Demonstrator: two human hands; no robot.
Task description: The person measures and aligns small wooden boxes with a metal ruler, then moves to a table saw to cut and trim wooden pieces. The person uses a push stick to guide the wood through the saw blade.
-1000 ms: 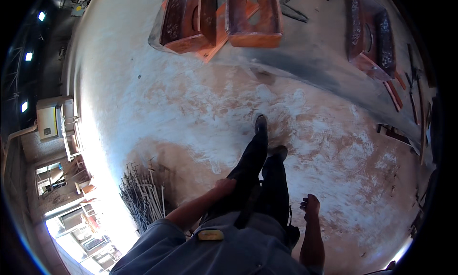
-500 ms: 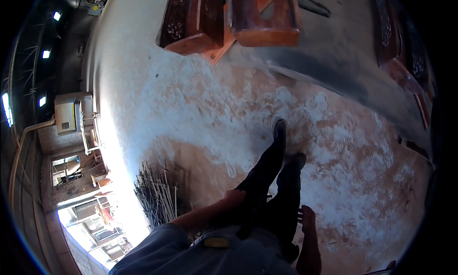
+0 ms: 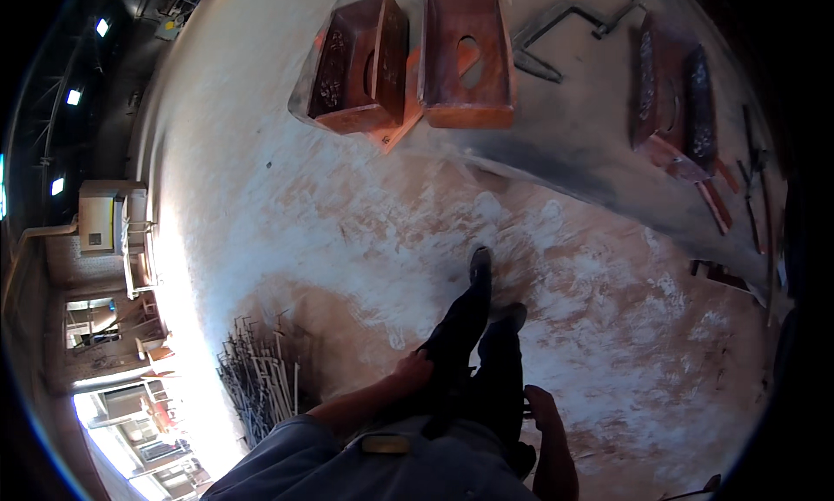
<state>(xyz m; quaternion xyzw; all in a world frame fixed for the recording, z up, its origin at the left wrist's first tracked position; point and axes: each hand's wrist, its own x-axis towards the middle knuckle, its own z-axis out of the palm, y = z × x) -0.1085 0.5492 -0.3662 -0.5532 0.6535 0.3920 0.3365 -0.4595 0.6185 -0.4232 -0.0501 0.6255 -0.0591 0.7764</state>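
My left hand (image 3: 414,367) is against the front of my left thigh; its fingers are hard to make out. Beside my right thigh hangs my right hand (image 3: 540,405), its fingers partly visible, apart and holding nothing. Ahead of my feet sit two reddish-brown wooden boxes with open tops: one box (image 3: 363,119) with carved sides is tilted, while another box (image 3: 466,116) shows an oval hole in its base. An orange-red board (image 3: 395,136) lies beneath them. To their right is a dark metal clamp (image 3: 569,13), with a carved wooden box (image 3: 662,149) farther right.
The boxes stand on a grey sheet-like surface (image 3: 582,136) with an edge crossing the floor. A bundle of thin rods (image 3: 261,379) is at my left. Dark strips (image 3: 754,188) lie far right. The floor (image 3: 408,232) is dusted white.
The view has shifted, so the boxes appear lower and more of the clamp and right-hand box shows. Both my hands stay by my thighs.
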